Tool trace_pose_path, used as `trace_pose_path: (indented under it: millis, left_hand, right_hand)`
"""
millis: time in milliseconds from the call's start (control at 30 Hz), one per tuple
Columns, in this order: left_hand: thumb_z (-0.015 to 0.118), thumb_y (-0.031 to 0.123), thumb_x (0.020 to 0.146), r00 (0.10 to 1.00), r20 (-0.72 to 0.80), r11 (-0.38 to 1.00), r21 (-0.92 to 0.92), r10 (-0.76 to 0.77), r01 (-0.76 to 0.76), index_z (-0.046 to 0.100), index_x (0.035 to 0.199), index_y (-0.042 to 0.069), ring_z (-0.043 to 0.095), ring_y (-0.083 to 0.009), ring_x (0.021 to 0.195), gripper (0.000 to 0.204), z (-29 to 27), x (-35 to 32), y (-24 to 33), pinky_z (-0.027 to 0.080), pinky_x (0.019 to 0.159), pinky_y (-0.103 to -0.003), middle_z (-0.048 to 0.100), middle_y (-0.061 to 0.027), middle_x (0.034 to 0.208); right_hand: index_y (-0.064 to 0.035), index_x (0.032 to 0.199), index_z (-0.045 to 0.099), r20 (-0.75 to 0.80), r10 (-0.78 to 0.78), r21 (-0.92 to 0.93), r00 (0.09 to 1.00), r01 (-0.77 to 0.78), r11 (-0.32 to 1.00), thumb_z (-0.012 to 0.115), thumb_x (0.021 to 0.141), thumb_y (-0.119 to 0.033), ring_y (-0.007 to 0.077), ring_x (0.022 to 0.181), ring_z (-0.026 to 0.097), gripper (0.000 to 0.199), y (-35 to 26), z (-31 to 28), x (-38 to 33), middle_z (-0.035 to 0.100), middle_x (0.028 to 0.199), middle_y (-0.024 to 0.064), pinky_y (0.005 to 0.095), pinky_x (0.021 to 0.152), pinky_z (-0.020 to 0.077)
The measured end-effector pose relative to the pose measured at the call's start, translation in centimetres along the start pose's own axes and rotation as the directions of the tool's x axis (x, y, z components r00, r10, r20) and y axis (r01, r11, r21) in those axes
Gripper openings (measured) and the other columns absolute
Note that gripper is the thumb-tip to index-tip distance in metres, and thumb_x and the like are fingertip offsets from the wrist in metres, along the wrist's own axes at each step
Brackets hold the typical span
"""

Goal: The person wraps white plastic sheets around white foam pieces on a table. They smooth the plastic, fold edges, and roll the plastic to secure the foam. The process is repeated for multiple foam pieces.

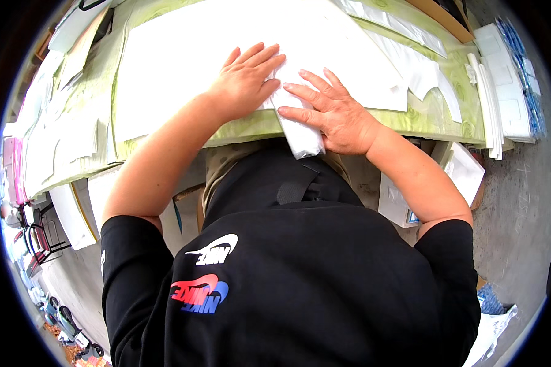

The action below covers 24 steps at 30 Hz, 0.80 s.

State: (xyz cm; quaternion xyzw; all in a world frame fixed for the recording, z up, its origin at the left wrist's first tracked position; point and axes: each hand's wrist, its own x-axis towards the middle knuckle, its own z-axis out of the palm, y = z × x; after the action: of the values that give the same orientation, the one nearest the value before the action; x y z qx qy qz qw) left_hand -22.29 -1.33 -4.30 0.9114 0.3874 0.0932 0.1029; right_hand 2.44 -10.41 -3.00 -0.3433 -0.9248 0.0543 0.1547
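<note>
A long, narrow white folded bundle (pixel 302 136), glossy like thin plastic, lies across the front edge of the table with its near end sticking out toward me. My left hand (pixel 246 82) rests flat along its left side, fingers stretched out. From the right, my right hand (pixel 343 116) lies over the bundle with spread fingers, its thumb hidden. Both hands are open and press on the bundle rather than wrap round it. Beneath them spreads a large white sheet (pixel 171 67), washed out by bright light.
A green patterned cloth (pixel 434 122) covers the table. White cut pieces (pixel 410 64) lie at the right, beside rolled white strips (pixel 488 107) hanging over the edge. Stacked white packages (pixel 505 79) stand farther right. Papers (pixel 73 144) cover the left end. A white box (pixel 462 174) sits under the table.
</note>
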Motion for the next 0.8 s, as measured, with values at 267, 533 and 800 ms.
trace_pose_path:
  millis: [267, 533, 800]
  left_hand:
    - [0.058, 0.034, 0.100, 0.976, -0.170, 0.987, -0.107, -0.137, 0.120, 0.053, 0.148, 0.021, 0.038, -0.0310, 0.146, 0.050, 0.1, 2.1, 2.7, 0.019, 0.124, -0.056, 0.048, -0.0093, 0.152]
    - [0.066, 0.025, 0.084, 0.986, -0.018, 0.973, -0.161, 0.166, -0.167, 0.052, 0.147, 0.012, 0.037, -0.0327, 0.148, 0.065, -0.9, -2.5, -0.9, 0.024, 0.124, -0.058, 0.047, -0.0094, 0.154]
    - [0.076, 0.041, 0.080, 0.986, 0.079, 0.988, -0.061, 0.150, -0.145, 0.046, 0.154, 0.015, 0.029, -0.0303, 0.153, 0.084, -2.1, -2.8, 1.0, 0.015, 0.126, -0.058, 0.042, -0.0073, 0.161]
  right_hand:
    - [-0.0257, 0.133, 0.067, -0.008, 0.030, 0.055, 1.000, -0.030, 0.998, 0.072, 0.074, -0.007, 0.0328, 0.140, 0.045, 0.063, 0.6, 0.2, 0.1, 0.056, 0.141, 0.0064, 0.0609, 0.120, 0.0278]
    - [-0.0246, 0.125, 0.070, -0.094, 0.073, 0.179, 0.993, -0.056, 0.982, 0.076, 0.077, -0.024, 0.0328, 0.130, 0.051, 0.048, 1.0, 0.7, 0.3, 0.061, 0.129, 0.0061, 0.0601, 0.116, 0.0313]
    - [-0.0204, 0.109, 0.076, -0.238, 0.033, 0.135, 0.971, -0.001, 0.991, 0.076, 0.077, -0.011, 0.0299, 0.122, 0.053, 0.034, 2.9, 0.1, 2.1, 0.062, 0.117, 0.0059, 0.0521, 0.112, 0.0356]
